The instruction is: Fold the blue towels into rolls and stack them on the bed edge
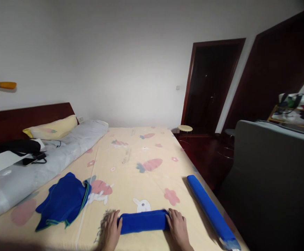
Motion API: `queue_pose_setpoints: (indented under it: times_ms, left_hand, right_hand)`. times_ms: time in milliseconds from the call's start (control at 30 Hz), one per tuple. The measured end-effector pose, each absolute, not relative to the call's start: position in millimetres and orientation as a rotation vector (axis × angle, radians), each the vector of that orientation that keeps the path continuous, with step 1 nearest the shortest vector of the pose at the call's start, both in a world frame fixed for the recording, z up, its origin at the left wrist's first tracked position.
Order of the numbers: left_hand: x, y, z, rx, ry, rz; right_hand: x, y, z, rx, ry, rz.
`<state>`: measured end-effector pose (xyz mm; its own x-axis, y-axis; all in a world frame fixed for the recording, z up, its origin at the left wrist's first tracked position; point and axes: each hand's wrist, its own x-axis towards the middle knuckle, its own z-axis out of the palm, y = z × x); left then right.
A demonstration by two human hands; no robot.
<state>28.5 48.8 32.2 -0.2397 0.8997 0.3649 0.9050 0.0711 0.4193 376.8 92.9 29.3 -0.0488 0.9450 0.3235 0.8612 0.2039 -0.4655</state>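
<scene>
A blue cloth (144,222), folded into a narrow strip, lies on the bed in front of me. At its left end is my left hand (112,228), the thumb against the cloth and the fingers pointing forward. My right hand (177,226) holds the right end, with the thumb along the cloth's edge and the fingers curled beside it. To the left, a crumpled blue cloth (64,200) with green edging is spread loosely. On the right, near the bed's edge, lies a long blue folded cloth or roll (211,211) with a pale label-like patch at its near end.
The bed (126,195) has a cream sheet printed with carrots and rabbits. A grey rolled quilt (70,150), pillow (54,128), papers (7,160) and black items lie left. A stool (184,128) stands beyond; a large dark grey panel (274,181) is at right.
</scene>
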Motion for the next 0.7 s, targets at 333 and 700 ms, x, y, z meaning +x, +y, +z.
queue_pose_setpoints:
  times_ms: [333,700]
  left_hand:
    - [108,24,-14,-2.443,-1.954,-0.513]
    - [104,35,7,-2.406,-1.884,-0.456]
  right_hand:
    - [324,55,16,-1.331,-2.294,0.178]
    - [298,61,23,-1.422,-2.351,0.289]
